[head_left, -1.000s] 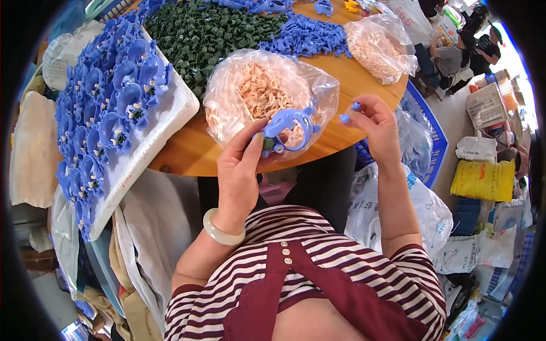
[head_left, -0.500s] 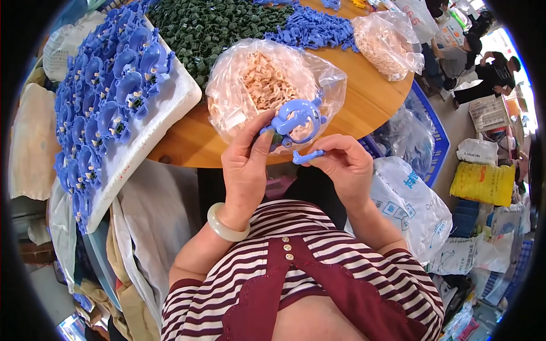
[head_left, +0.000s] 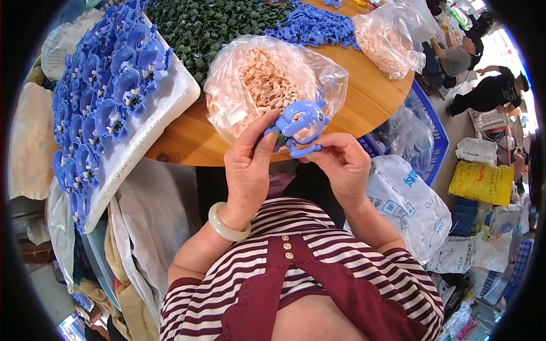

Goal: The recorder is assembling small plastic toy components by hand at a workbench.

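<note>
Between thumb and fingers my left hand (head_left: 250,165) grips a blue plastic toy figure body (head_left: 304,119), rounded, with an opening and a dark green part near my thumb. My right hand (head_left: 345,167) pinches a small blue plastic piece (head_left: 304,150), narrow and slightly bent, against the lower edge of the toy. Whether the two parts are joined cannot be made out. Just behind the hands sits an open clear plastic bag (head_left: 219,105) of small peach-coloured pieces (head_left: 270,79).
A white foam board (head_left: 153,111) at left carries rows of blue toy shells (head_left: 111,119). Dark green parts (head_left: 210,28) and loose blue pieces (head_left: 318,27) cover the far wooden table (head_left: 375,94). Another peach-filled bag (head_left: 387,48), a blue crate (head_left: 438,136) and white sacks (head_left: 406,210) lie right.
The small blue piece in my right hand has moved left and up against the toy body. The body has turned in my left hand.
</note>
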Demonstrator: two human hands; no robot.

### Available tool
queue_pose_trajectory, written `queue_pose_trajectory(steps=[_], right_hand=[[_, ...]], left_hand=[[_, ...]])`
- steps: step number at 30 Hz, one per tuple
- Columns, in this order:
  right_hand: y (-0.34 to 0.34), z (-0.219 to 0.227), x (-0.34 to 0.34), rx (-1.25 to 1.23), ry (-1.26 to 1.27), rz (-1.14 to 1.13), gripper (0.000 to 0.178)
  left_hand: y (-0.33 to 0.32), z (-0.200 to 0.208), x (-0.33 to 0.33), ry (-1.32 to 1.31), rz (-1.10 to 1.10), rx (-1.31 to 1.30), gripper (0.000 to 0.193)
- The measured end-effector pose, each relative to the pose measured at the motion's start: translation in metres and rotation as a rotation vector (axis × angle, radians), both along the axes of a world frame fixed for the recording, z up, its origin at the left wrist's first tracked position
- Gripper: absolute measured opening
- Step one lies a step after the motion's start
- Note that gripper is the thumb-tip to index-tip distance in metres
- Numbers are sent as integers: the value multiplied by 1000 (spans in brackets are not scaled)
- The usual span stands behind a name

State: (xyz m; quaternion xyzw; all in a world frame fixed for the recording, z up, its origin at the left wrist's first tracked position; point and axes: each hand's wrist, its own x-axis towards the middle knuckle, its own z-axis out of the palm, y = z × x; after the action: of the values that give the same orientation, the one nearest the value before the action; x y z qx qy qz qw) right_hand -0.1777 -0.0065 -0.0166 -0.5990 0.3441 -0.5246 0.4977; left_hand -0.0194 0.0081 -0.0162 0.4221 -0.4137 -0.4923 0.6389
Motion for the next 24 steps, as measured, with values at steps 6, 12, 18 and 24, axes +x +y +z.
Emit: queue_pose_trajectory(steps=[6,12,18,24], right_hand=[[0,7,5,70,-51,-32,18],[-2,2,5,19,71,-88,18],[-11,-1,1,14,151,37,20],[-6,-1,4,-70,214,-72,43]], left_hand=[[2,8,0,-159,26,-21,28],[0,7,0,-354,115,-144,27],[0,7,1,-404,145,-152,28],[-2,8,-1,-409,171,-199,29]])
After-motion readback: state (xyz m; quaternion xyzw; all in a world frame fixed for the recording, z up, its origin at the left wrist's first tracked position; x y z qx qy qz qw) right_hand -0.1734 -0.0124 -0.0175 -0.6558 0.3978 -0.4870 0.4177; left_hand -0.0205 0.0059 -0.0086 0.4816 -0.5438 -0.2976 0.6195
